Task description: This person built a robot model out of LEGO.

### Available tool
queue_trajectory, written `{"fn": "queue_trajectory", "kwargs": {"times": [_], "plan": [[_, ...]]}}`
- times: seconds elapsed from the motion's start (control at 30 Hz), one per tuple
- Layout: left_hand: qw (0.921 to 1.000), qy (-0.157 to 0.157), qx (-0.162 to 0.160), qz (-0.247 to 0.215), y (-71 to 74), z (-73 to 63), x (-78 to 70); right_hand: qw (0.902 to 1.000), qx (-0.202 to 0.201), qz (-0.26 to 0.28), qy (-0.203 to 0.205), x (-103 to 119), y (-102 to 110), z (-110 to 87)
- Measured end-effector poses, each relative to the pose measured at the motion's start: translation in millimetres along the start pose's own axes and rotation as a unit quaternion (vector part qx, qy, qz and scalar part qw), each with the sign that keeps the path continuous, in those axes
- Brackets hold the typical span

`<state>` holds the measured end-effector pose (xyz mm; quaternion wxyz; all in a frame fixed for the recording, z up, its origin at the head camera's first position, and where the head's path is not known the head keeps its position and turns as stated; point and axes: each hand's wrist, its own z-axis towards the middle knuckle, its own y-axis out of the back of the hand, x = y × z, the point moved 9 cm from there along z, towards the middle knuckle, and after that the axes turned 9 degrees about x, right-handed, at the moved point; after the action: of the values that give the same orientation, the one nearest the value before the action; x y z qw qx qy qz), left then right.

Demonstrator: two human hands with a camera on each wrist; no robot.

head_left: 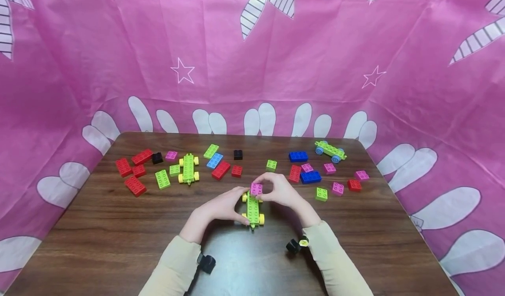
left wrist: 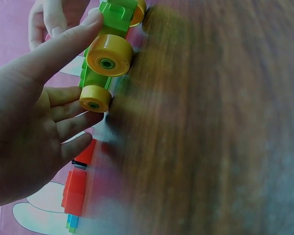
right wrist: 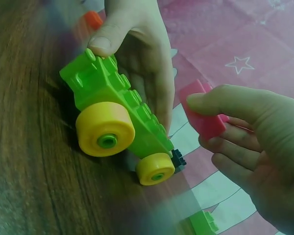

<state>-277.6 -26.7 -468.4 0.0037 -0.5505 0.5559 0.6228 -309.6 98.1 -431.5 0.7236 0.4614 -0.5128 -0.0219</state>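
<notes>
In the middle of the table stands a lime-green toy car base with yellow wheels and a studded top. My left hand holds it lengthwise, thumb at the near end and fingers by the far wheel. My right hand pinches a square pink brick between thumb and fingers. In the head view that brick overlaps the far end of the car base; the right wrist view shows the pink brick held up, apart from the car base.
Another green car base with yellow wheels stands left, among red bricks and a green brick. Back right is a green car base with blue wheels, near blue bricks and pink bricks. A pink curtain surrounds the table.
</notes>
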Motion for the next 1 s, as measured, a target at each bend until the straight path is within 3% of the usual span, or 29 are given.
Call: {"fn": "queue_trajectory", "kwargs": {"times": [0.2, 0.4, 0.77, 1.0], "plan": [[1.0000, -0.001, -0.002, 0.000, 0.8, 0.3, 1.6, 0.9995, 0.026, 0.000, 0.015, 4, -6, -0.3], [1.0000, -0.005, -0.002, 0.002, 0.6, 0.1, 1.2, 0.9991, 0.043, -0.009, -0.002, 2, -13, -2.3], [1.0000, -0.003, -0.004, 0.002, 1.5, -0.7, 0.2, 0.9985, 0.052, -0.012, -0.017, -3, -19, -1.9], [1.0000, 0.001, -0.002, 0.000, 0.7, -1.0, 0.9, 0.9982, 0.056, -0.020, -0.003, 1, -21, -1.5]]}}
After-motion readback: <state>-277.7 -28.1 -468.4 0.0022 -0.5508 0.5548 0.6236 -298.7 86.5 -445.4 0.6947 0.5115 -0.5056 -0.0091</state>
